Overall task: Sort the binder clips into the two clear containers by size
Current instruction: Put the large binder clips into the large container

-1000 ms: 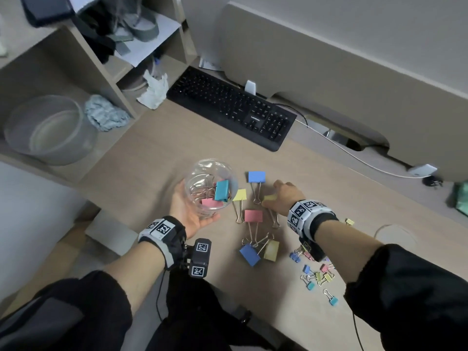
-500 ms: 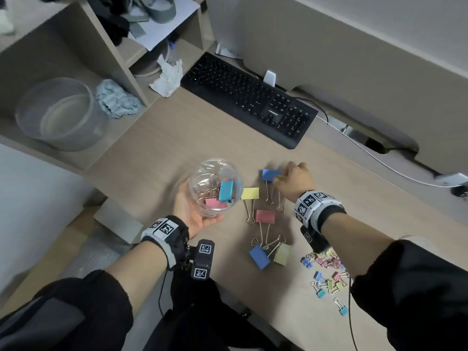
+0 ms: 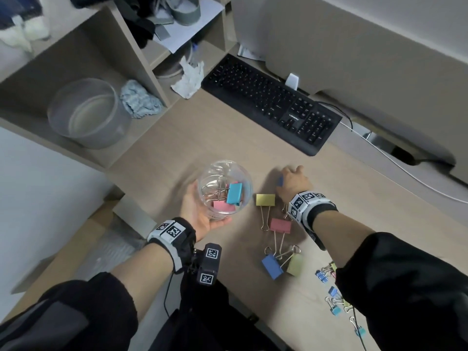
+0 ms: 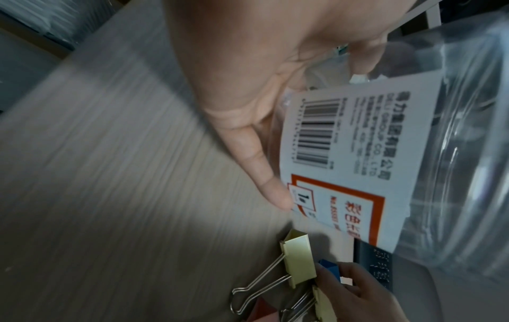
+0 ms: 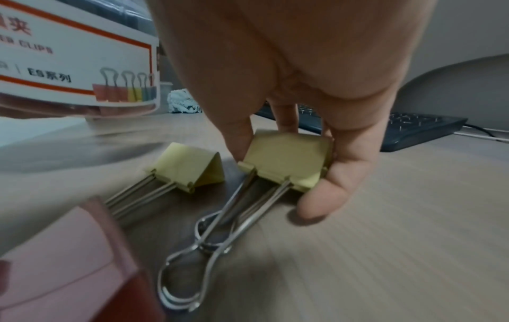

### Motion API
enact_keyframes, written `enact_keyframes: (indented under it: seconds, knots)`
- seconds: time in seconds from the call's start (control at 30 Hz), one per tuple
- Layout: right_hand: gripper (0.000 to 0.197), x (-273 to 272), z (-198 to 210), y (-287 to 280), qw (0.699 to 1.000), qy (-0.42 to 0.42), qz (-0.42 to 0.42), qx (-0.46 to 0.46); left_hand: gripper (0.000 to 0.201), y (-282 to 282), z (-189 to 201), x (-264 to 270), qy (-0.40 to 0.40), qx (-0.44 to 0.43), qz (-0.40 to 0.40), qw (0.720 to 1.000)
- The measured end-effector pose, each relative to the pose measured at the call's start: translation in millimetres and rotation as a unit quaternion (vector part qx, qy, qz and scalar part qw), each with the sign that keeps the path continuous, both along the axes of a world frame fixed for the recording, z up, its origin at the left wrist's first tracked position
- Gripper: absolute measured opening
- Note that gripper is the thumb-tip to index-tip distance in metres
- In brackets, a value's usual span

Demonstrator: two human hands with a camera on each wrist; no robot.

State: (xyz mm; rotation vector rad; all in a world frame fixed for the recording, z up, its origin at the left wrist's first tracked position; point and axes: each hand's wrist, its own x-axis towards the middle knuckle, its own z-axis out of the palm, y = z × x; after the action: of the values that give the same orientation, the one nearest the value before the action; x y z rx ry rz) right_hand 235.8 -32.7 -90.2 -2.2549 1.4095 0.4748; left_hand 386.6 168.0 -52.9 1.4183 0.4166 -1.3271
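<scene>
The right hand has a pinch grip on a large yellow clip lying flat on the desk, body away from the person, wire handles trailing back toward them, while the left hand cups the clear container. By my count a few large clips are in; four more and the small clips wait, so it's early days.

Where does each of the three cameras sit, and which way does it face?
Head: above, facing down at the desk; both forearms and hands show.
Left wrist: along the left hand holding the clear container.
Right wrist: along the right hand, its grip on a yellow clip.
Both wrist views share the container's label.
</scene>
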Motion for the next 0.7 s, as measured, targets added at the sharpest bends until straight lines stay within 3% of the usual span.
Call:
enact_keyframes:
  seconds: [0.13, 0.3, 0.5, 0.7]
  knots:
    - [0.026, -11.2, 10.2, -4.2, 0.999, -0.028, -0.030, 0.032, 0.072, -0.4, -3.1, -2.4, -0.002, 0.003, -0.005, 1.000]
    - [0.027, -21.8, 54.0, -12.7, 0.983, -0.173, -0.059, 0.012, 0.073, -8.5, -0.2, -12.2, -0.004, 0.004, -0.026, 1.000]
    - [0.035, -19.1, 118.9, -5.3, 0.940, -0.335, -0.057, -0.024, 0.073, -20.1, 7.5, -31.5, 0.007, -0.019, -0.033, 0.999]
    - [0.034, -11.4, 145.0, 36.4, 0.933, -0.358, 0.016, -0.014, 0.074, -33.6, 23.6, -49.3, 0.046, -0.082, -0.037, 0.995]
